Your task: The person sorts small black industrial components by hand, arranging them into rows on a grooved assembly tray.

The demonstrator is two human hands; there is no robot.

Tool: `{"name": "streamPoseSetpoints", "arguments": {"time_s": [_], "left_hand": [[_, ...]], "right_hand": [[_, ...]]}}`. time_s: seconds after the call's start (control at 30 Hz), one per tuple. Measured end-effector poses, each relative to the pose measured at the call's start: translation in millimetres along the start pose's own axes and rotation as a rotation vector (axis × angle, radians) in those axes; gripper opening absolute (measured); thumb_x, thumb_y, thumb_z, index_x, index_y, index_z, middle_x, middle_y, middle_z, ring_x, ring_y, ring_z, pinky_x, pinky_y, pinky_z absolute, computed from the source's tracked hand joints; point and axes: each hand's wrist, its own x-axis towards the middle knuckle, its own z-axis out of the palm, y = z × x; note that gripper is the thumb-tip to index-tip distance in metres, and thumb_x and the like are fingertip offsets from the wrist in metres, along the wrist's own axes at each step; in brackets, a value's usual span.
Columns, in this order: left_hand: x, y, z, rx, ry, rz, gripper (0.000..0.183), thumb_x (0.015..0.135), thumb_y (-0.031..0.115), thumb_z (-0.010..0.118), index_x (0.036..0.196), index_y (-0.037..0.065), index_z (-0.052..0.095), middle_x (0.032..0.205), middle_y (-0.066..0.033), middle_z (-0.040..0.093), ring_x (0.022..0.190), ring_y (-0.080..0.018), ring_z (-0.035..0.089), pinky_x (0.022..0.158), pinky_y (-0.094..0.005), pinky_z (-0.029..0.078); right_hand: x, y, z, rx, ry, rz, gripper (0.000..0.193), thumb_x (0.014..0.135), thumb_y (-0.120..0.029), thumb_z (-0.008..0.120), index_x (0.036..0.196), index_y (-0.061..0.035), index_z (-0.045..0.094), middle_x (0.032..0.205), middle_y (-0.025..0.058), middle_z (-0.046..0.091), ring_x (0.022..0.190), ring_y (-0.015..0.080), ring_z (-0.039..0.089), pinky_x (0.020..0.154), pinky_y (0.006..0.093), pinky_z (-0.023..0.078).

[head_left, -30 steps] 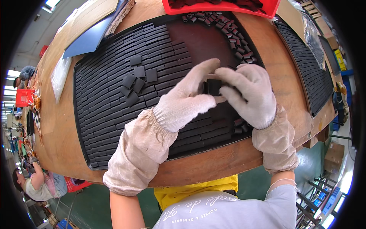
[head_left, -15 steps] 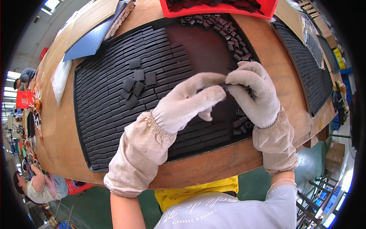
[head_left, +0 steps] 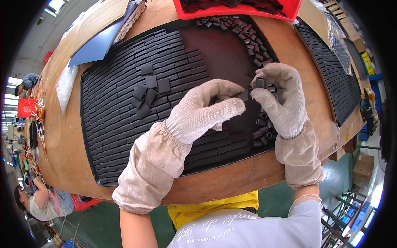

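Observation:
My left hand [head_left: 206, 105], in a white knit glove, pinches a small flat black piece [head_left: 244, 96] between thumb and fingertips. My right hand [head_left: 284, 93], gloved alike, grips a short black tube [head_left: 260, 82] between thumb and fingers, just right of that piece. Both hands hover over a black tray [head_left: 215, 41]. Rows of flat black pieces [head_left: 124, 95] cover its left and middle, with several loose ones [head_left: 144, 91] lying on top. Short black tubes [head_left: 253, 41] are heaped along its right side; some are hidden behind my right hand.
A red bin [head_left: 235, 11] of black pieces stands at the far edge. Another filled black tray [head_left: 331, 74] lies right, partly under cardboard and bubble wrap [head_left: 339, 45]. Cardboard and blue sheets [head_left: 97, 41] rest far left. Another person [head_left: 41, 200] sits at the lower left.
My hands have drawn slightly apart. The flat piece now shows at my left fingertips, and a tube is visible in my right hand, whose fingers have spread a little.

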Motion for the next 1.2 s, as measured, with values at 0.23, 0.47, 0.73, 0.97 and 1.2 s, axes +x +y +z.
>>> {"name": "streamPoseSetpoints", "arguments": {"time_s": [0.23,0.47,0.73,0.97,1.2], "left_hand": [[-1,1,0,0.027,-0.006,0.027,0.031,0.091,0.016,0.070,0.117,0.002,0.063,0.083,0.0004,0.062,0.059,-0.0018,0.046,0.050,-0.0178,0.036],[-1,-1,-1,-0.006,-0.006,0.033,0.030,0.091,0.015,0.070,0.116,0.002,0.064,0.081,0.0011,0.061,0.058,-0.0017,0.045,0.050,-0.0175,0.036],[0,-4,-1,-0.147,0.063,0.032,0.020,0.094,0.014,0.066,0.110,0.001,0.063,0.073,0.0041,0.053,0.055,-0.0012,0.041,0.047,-0.0180,0.031],[2,0,4,-0.127,0.108,0.058,0.023,0.094,0.014,0.066,0.113,0.000,0.064,0.075,0.0035,0.056,0.055,-0.0021,0.043,0.049,-0.0194,0.034],[4,-4,4,0.019,0.118,0.075,0.028,0.090,0.015,0.072,0.114,0.001,0.067,0.080,0.0012,0.063,0.059,-0.0036,0.050,0.052,-0.0194,0.042]], "right_hand": [[5,-5,-7,-0.256,-0.097,-0.057,0.032,0.085,-0.003,0.073,0.114,-0.0018,0.061,0.096,0.0065,0.065,0.086,0.0139,0.062,0.077,0.0277,0.051],[7,-4,-7,-0.336,-0.088,-0.169,0.028,0.083,-0.002,0.072,0.110,-0.0034,0.066,0.096,0.0089,0.066,0.085,0.0197,0.064,0.075,0.0307,0.052],[8,-4,-7,-0.373,-0.105,-0.218,0.028,0.082,-0.001,0.073,0.110,-0.0044,0.067,0.097,0.0087,0.067,0.084,0.0203,0.064,0.074,0.0308,0.051],[7,-7,-10,-0.327,-0.112,-0.168,0.029,0.084,0.002,0.067,0.113,-0.0036,0.067,0.101,0.0094,0.066,0.088,0.0207,0.064,0.080,0.0300,0.051],[6,-10,-6,-0.130,-0.224,-0.062,0.030,0.087,0.005,0.062,0.117,-0.0026,0.064,0.105,0.0071,0.065,0.094,0.0161,0.064,0.083,0.0272,0.050]]}}
